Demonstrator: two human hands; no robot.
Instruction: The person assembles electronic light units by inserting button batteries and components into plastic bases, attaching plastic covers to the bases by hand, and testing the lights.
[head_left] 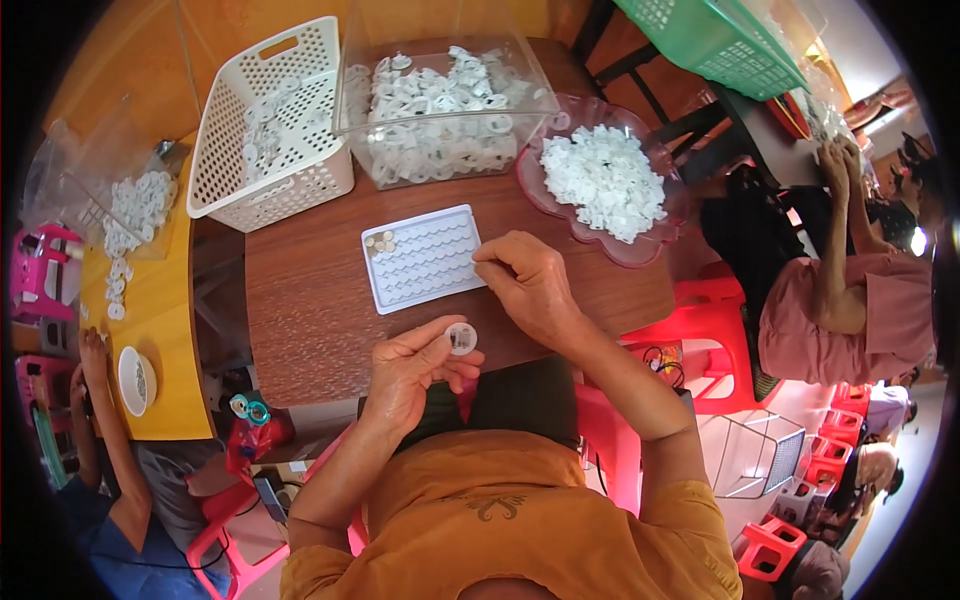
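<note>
A small white round cap (pixel 461 338) is pinched in the grip of the left hand (pixel 412 372), at 6 o'clock over the near edge of the brown counter (pixel 300 310). The grip of the right hand (pixel 527 285) is closed together at the 3 o'clock edge of a white slotted tray (pixel 423 258), though what is pinched cannot be told. A clear bin of white rings (pixel 440 115) is seen at 12 o'clock and a pink dish of white pieces (pixel 603 182) at 2 o'clock.

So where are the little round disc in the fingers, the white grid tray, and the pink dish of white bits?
round disc (pixel 461 338), head view, its face.
white grid tray (pixel 425 262), head view, middle rows.
pink dish (pixel 540 190), head view, left rim.
</note>
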